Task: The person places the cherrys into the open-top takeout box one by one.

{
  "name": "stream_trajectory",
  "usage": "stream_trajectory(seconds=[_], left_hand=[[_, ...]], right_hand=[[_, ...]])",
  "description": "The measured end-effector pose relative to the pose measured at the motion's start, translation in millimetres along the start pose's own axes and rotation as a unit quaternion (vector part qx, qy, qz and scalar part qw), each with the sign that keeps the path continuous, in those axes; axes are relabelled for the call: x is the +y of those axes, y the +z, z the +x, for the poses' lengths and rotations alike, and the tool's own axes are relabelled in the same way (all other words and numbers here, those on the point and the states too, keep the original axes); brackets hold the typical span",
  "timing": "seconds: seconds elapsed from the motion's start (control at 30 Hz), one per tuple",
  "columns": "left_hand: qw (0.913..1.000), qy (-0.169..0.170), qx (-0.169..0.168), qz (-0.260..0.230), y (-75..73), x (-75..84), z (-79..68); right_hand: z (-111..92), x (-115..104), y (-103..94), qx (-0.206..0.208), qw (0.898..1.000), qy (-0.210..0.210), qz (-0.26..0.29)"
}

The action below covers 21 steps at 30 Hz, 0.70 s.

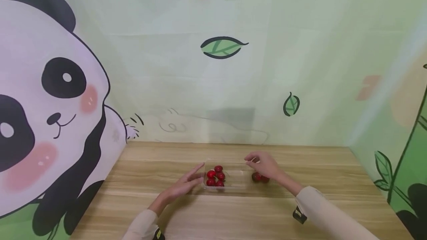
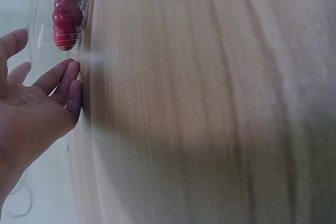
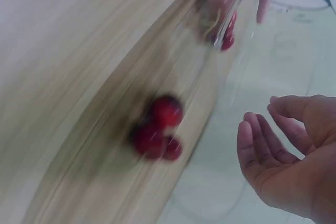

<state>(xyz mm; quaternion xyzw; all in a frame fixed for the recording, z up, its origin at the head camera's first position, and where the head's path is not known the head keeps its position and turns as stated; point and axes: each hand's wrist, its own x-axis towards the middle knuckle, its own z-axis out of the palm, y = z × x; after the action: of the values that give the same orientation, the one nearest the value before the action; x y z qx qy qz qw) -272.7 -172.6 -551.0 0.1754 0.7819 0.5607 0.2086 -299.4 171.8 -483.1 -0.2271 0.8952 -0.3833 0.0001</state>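
Observation:
A clear plastic box (image 1: 235,187) stands on the table with several red cherries (image 1: 211,174) gathered at its left end. My left hand (image 1: 182,187) is at the box's left side, fingers extended; in the left wrist view its fingertips (image 2: 74,67) lie close against the box end, with the cherries visible through the wall. Above the right end of the box is my right hand (image 1: 265,164), its fingers loosely bent. The right wrist view shows nothing between that hand's thumb and fingers. Just below it, loose cherries (image 3: 149,140) lie on the table beside the box, slightly blurred.
The wooden tabletop (image 1: 213,217) runs back to a pale green printed backdrop (image 1: 160,66) with a large panda (image 1: 56,84) on the left and drawn leaves (image 1: 221,47). Dark devices (image 1: 299,215) are strapped at both wrists.

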Motion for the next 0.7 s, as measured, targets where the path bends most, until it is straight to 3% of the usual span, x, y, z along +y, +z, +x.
stream_trajectory(seconds=[0.2,0.33,0.5,0.7], left_hand=[[1.0,-0.007,0.005,-0.003,0.7,-1.1,1.2],[0.9999,-0.007,0.008,0.0,-0.5,-0.3,0.6],[0.9999,-0.007,0.007,0.001,-1.0,2.4,-0.8],[1.0,-0.002,0.005,0.001,-0.2,2.3,1.1]], right_hand=[[-22.2,28.8,-23.8,0.03,0.999,0.025,-0.001],[-35.3,41.3,-33.2,0.033,0.999,0.02,-0.015],[-53.0,55.9,-38.8,0.009,1.0,0.011,-0.006],[-67.2,75.9,-36.9,-0.022,0.999,0.03,0.008]])
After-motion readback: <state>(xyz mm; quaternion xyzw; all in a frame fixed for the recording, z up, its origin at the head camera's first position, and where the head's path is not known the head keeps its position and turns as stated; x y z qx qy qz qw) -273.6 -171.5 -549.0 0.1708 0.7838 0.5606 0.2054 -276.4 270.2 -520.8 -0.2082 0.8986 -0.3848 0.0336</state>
